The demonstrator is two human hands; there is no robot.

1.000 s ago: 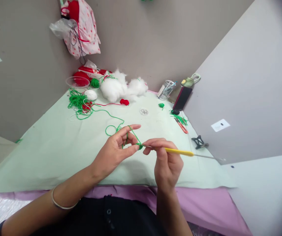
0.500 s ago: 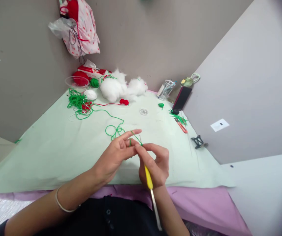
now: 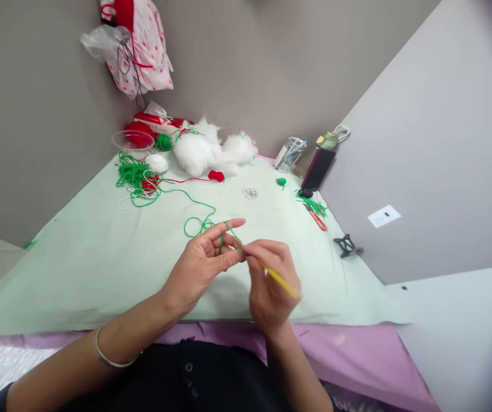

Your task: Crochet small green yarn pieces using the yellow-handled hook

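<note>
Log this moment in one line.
left hand: green yarn over index finger; right hand: yellow-handled tool gripped; hands: close together; beyond: white stuffing

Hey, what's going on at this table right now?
Someone's left hand has green yarn running over its outstretched index finger, with the thumb pinching close to a bit of green work mostly hidden by fingers. The right hand grips a yellow-handled tool, its tip out of sight between the two hands. Farther back sit a green tangle and white stuffing.
</note>
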